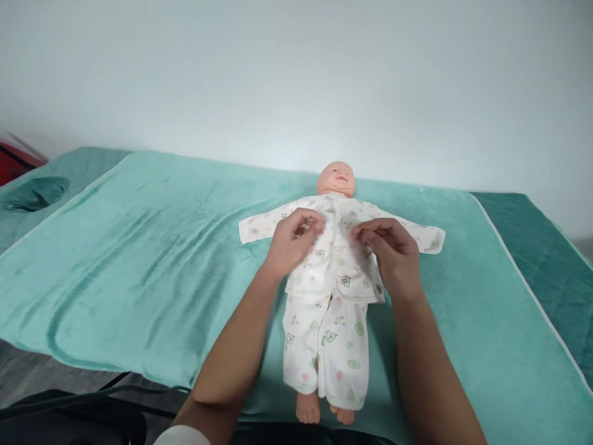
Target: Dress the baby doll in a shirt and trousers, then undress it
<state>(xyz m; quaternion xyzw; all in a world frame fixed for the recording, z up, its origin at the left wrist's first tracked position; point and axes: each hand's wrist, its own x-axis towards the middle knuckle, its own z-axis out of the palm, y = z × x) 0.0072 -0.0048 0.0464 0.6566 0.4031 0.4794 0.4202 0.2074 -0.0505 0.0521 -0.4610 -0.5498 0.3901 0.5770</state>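
A baby doll (336, 178) lies on its back, head towards the wall, bare feet towards me. It wears a white patterned shirt (336, 247) with long sleeves spread to both sides, and matching trousers (345, 352). My left hand (299, 238) is over the chest on the left of the shirt's front opening, fingers curled in towards the thumb. Across the opening, my right hand (389, 247) has its fingertips pinched together close to the fabric. Whether either hand has a bit of cloth between its fingertips is hidden. The shirt's lower front edges part slightly above the trousers.
A green plush sheet (139, 247) covers the bed under the doll. Quilted darker green cover (523, 235) shows at the right end, and a round hollow (34, 194) at the left end. Behind stands a pale wall (296, 80). A red object (16, 164) is at far left.
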